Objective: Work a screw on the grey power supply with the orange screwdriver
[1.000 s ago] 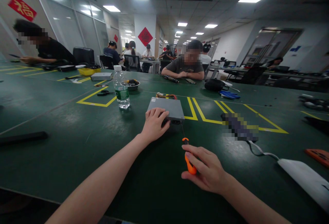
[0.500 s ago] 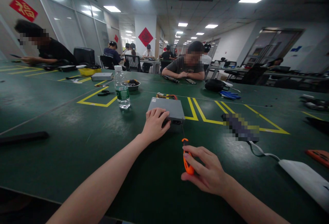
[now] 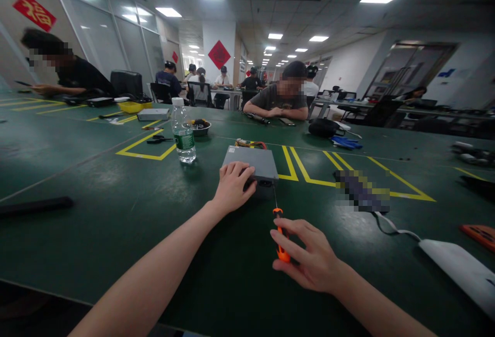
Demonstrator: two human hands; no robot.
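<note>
A grey metal computer power supply (image 3: pixel 258 160) lies on the green table, its bundle of coloured wires (image 3: pixel 251 144) at the far side. My left hand (image 3: pixel 234 185) holds it by the near left part, fingers over the top and thumb along the front face. In my right hand (image 3: pixel 303 252) is a screwdriver (image 3: pixel 283 252) with an orange and black handle, gripped between fingertips and thumb. Its thin shaft points away from me, up to the front right corner of the power supply. Whether the tip sits in a screw is too small to tell.
Left of the power supply stands a water bottle (image 3: pixel 183 133), with a metal bowl (image 3: pixel 201 128) behind it. To the right lie a blurred-out dark object (image 3: pixel 361 192) with a white cable and a white device (image 3: pixel 458 270). A person (image 3: pixel 280 94) leans on the table opposite.
The fingers of my right hand have shifted on the screwdriver handle, which looks turned and slightly more upright. My left hand and the power supply stay in place.
</note>
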